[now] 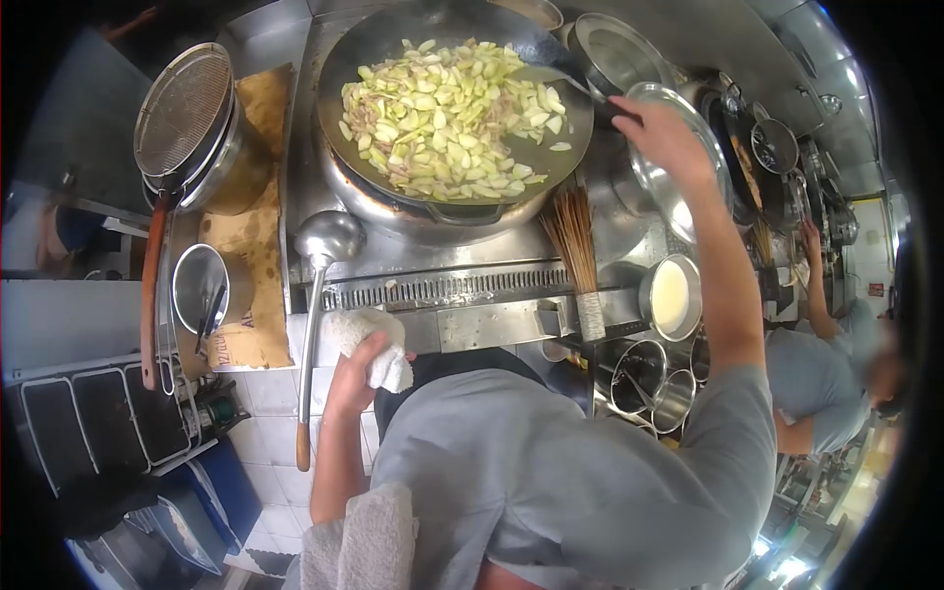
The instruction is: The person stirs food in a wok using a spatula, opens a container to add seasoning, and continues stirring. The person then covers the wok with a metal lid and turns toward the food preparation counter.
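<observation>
A large wok (442,202) sits on the burner, with pale green sliced vegetables (423,118) and thin strips that look like meat heaped in it. My right hand (664,138) is closed around the dark handle of a metal spatula (572,83); its blade lies at the right side of the food. Low in front of the stove, my left hand (352,382) grips a folded white towel (372,339). Just left of that towel, a long-handled steel ladle (329,239) rests with its bowl on the stove edge.
A bamboo brush (573,241) leans right of the wok, near a pot of pale liquid (672,295). Metal bowls (619,54) stand at the back right. A mesh strainer (184,113) lies over a pot (236,167) on the left. Another person (821,359) works at far right.
</observation>
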Demonstrator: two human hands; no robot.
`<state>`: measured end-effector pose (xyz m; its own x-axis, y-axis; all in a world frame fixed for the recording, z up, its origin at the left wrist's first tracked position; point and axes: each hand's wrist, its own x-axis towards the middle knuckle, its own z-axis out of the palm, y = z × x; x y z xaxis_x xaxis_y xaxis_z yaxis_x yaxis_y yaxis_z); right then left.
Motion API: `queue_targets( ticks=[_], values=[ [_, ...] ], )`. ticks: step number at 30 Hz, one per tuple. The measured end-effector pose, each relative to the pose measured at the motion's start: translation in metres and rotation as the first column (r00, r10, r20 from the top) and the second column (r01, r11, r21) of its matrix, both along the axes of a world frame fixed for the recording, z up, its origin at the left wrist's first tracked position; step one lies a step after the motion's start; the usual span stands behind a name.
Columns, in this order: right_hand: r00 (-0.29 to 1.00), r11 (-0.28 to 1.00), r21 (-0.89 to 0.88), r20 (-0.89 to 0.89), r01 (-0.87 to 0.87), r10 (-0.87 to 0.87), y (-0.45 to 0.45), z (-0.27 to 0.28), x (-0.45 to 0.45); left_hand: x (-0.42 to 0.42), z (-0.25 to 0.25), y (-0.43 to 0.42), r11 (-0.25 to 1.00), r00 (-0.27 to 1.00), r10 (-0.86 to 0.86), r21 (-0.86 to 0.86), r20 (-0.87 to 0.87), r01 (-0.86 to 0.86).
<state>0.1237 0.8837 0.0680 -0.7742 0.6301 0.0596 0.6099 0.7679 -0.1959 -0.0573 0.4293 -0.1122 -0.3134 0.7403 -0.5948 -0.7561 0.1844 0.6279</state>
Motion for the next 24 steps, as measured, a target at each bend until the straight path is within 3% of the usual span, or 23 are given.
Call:
queue_targets(
  ticks=[1,4,6,8,11,14,16,18,19,22,24],
  values=[
    [0.998,0.998,0.052,-0.050,-0.035,0.038,0.018,-0.010,0.002,0.001,-0.002,-0.002,1.000,1.000,0.015,-0.009,-0.002,-0.015],
    [0.934,0.894,-0.297,-0.024,0.334,-0.357,0.043,-0.051,-0.028,0.001,-0.004,0.001,1.000,0.999,0.023,0.012,-0.025,-0.023],
    [0.912,0.722,-0.579,0.101,0.378,-0.396,0.025,-0.071,-0.053,0.003,0.001,0.007,1.000,0.999,0.016,0.021,-0.051,-0.015],
    [0.932,0.602,-0.739,0.096,0.302,-0.349,0.011,-0.097,-0.063,0.003,0.012,0.015,1.000,0.996,0.004,0.016,-0.090,-0.003],
    [0.931,0.614,-0.755,-0.011,0.232,-0.366,-0.011,-0.068,-0.041,0.000,0.011,0.013,1.000,0.996,0.021,0.004,-0.088,-0.021],
    [0.944,0.852,-0.510,-0.209,0.119,-0.256,0.008,-0.052,-0.041,-0.002,0.000,0.003,0.996,0.997,0.076,-0.043,-0.028,-0.077],
    [0.952,0.932,-0.332,-0.211,0.144,-0.222,0.050,-0.071,-0.056,-0.001,-0.002,-0.002,0.994,0.994,0.099,-0.040,-0.042,-0.101],
    [0.942,0.882,-0.405,-0.122,0.239,-0.311,0.069,-0.076,-0.074,0.003,-0.002,-0.004,0.991,0.991,0.123,-0.048,-0.050,-0.125],
    [0.920,0.796,-0.555,-0.132,0.240,-0.370,0.071,-0.083,-0.083,0.004,0.000,-0.005,0.989,0.990,0.134,-0.061,-0.053,-0.137],
    [0.923,0.547,-0.811,-0.023,0.207,-0.383,0.055,-0.099,-0.104,0.011,-0.004,-0.014,0.985,0.990,0.138,-0.099,-0.029,-0.141],
    [0.953,0.517,-0.842,-0.012,0.153,-0.302,0.041,-0.099,-0.097,0.013,-0.009,-0.020,0.982,0.989,0.146,-0.121,-0.002,-0.145]
  ],
)
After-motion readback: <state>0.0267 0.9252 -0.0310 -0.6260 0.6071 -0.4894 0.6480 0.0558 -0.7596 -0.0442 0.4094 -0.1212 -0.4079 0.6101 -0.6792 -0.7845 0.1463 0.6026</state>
